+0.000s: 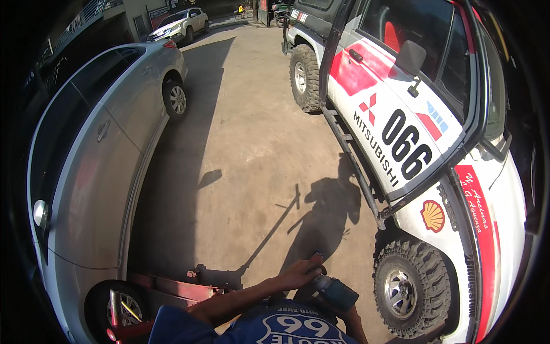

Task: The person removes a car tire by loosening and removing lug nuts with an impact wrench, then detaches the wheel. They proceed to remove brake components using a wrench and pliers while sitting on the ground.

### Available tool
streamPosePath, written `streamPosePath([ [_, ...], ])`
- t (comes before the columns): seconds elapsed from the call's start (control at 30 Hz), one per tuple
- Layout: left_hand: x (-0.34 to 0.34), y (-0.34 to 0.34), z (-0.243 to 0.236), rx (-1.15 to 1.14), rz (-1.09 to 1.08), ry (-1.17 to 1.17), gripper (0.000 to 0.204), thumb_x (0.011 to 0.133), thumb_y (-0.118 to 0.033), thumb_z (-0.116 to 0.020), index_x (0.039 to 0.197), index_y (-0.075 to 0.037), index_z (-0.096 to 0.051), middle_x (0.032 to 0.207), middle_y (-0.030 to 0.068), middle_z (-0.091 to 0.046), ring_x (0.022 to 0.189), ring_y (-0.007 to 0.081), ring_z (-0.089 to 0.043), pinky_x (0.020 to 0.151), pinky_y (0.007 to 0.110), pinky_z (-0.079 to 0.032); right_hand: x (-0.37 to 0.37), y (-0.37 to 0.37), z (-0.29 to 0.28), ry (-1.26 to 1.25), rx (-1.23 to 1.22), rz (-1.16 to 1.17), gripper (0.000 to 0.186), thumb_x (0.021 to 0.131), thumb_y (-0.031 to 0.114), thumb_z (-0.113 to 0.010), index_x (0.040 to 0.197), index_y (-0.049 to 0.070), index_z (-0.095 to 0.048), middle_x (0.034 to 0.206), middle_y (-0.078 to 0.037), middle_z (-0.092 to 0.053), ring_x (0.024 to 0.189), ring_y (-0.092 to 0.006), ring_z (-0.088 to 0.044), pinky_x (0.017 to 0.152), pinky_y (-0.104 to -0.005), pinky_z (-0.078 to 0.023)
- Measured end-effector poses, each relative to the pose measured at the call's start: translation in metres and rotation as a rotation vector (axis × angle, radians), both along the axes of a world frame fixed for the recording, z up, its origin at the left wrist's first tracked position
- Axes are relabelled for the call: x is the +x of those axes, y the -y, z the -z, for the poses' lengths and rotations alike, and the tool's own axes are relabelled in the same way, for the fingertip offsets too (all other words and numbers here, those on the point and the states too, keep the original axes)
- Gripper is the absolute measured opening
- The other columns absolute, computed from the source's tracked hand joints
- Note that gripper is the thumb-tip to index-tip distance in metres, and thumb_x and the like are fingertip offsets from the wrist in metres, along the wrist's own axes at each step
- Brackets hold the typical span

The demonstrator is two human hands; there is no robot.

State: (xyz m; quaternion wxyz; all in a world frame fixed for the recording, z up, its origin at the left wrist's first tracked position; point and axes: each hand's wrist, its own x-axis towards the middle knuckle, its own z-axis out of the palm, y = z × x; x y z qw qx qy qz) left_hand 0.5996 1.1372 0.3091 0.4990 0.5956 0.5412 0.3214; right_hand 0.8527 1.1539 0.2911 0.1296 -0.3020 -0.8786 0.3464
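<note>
My left hand [299, 275] reaches across the front of my body at the lower middle, its fingers bent round the near end of a dark teal, blocky tool [339, 293] with a greyish collar. The tool looks like a handheld power tool, but its exact kind does not show. My right forearm [355, 325] rises from the lower edge to the tool. The right hand's fingers are hidden behind it. Left of my arm, a red floor jack [172, 286] lies low beside the silver car's front wheel [127, 309], with a red bar [117, 308] standing near it.
A silver car [94, 155] lines the left side. On the right stands a white and red off-road vehicle [395, 109] with a tubular side step [355, 166] and a chunky front tyre [412, 286]. Concrete ground [252, 126] runs between them. A white SUV [180, 26] is parked far back.
</note>
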Motion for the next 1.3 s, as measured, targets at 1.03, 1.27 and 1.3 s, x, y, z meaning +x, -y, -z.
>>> streamPosePath([
  [1.03,-0.481,-0.657,0.046,-0.579,-0.912,1.054,0.047,0.103,-0.045,-0.045,0.117,-0.004,-0.064,0.105,0.0125,-0.069,0.097,0.0234,-0.066,0.09,0.033,-0.049,-0.58,-0.721,-0.041,0.339,-0.258,-0.193,0.065,0.079,0.03,-0.071,0.135,0.004,-0.047,0.108,-0.032,-0.065,0.104,-0.0472,-0.063,0.09,-0.0514,-0.05],
  [1.27,-0.648,-0.796,0.042,-0.308,-0.931,0.281,0.063,0.104,-0.052,-0.037,0.111,0.004,-0.065,0.099,0.0122,-0.069,0.092,0.0246,-0.064,0.085,0.037,-0.049,-0.76,-0.898,-0.029,0.348,-0.266,-0.474,0.074,0.078,0.03,-0.072,0.14,0.004,-0.04,0.117,-0.03,-0.062,0.112,-0.0456,-0.06,0.095,-0.0502,-0.048],
  [1.3,-0.668,-0.81,0.031,-0.35,-1.067,0.433,0.063,0.104,-0.051,-0.038,0.116,0.003,-0.066,0.106,0.0155,-0.069,0.099,0.0253,-0.063,0.092,0.036,-0.047,-0.793,-0.927,-0.033,0.333,-0.211,-0.57,0.075,0.077,0.029,-0.072,0.141,0.004,-0.04,0.121,-0.03,-0.061,0.115,-0.0451,-0.059,0.096,-0.0498,-0.048],
])
